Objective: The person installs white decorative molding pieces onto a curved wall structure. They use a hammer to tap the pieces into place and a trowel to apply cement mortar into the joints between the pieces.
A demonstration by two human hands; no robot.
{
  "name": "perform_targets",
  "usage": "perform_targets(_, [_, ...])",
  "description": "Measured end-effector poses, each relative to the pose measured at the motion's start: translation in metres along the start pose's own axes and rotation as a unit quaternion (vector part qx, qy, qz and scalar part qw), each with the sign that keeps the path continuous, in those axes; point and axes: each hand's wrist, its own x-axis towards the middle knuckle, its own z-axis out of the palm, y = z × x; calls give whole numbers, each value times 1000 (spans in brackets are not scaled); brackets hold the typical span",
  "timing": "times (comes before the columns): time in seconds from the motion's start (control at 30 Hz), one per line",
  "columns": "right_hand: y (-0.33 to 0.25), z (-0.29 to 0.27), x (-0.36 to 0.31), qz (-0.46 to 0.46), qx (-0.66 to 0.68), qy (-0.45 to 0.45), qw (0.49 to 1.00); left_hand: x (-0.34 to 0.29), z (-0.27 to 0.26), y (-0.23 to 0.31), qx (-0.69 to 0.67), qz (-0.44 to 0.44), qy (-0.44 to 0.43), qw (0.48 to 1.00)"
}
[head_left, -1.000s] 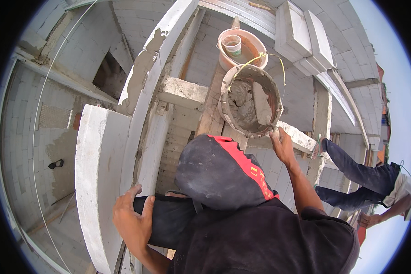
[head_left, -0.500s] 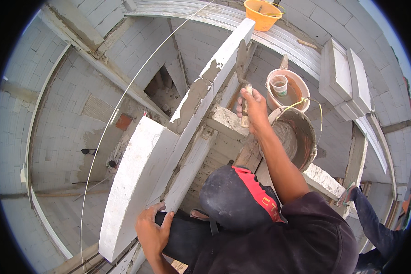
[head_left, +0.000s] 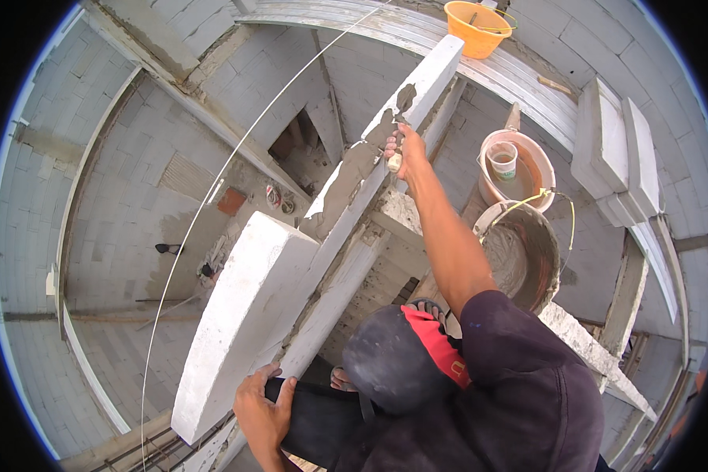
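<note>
My right hand (head_left: 406, 154) grips the pale handle of a trowel (head_left: 394, 164) over the top of a narrow light block wall (head_left: 429, 75). The trowel's grey blade lies against the wall top, partly hidden by my fingers and hard to part from the wet mortar (head_left: 342, 187) spread there. One tall white block (head_left: 240, 303) stands upright at the near end of the mortar. Beside that block, my left hand (head_left: 261, 413) rests over a knee in black cloth, thumb apart from the fingers.
Right of my arm stand a mortar bucket (head_left: 549, 275) with a yellow handle and a pale bucket (head_left: 488, 169) holding a small cup (head_left: 502, 157). An orange bucket (head_left: 480, 35) sits on the far ledge. White blocks (head_left: 606, 141) are stacked at right. A thin line (head_left: 248, 130) crosses at left.
My right hand has swung left with the trowel, from beside the buckets onto the mortared wall top. My left hand stays at the knee. Another person's leg at right has left the view.
</note>
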Motion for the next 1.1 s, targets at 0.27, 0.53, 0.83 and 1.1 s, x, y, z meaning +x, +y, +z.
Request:
perform_targets(0.27, [-91,-10,-4,-474,-632,174,588,22,5,10,-2,5,-42,999])
perform_targets(0.53, [-72,-44,45,-398,-733,262,486,22,2,10,-2,-7,-31,999])
perform_targets(0.83, [38,-104,3,-213,-732,255,594,30,2,15,5,-24,-62,998])
perform_targets(1.1, [-67,-34,-87,-199,-630,108,742,32,8,11,-14,1,-54,998])
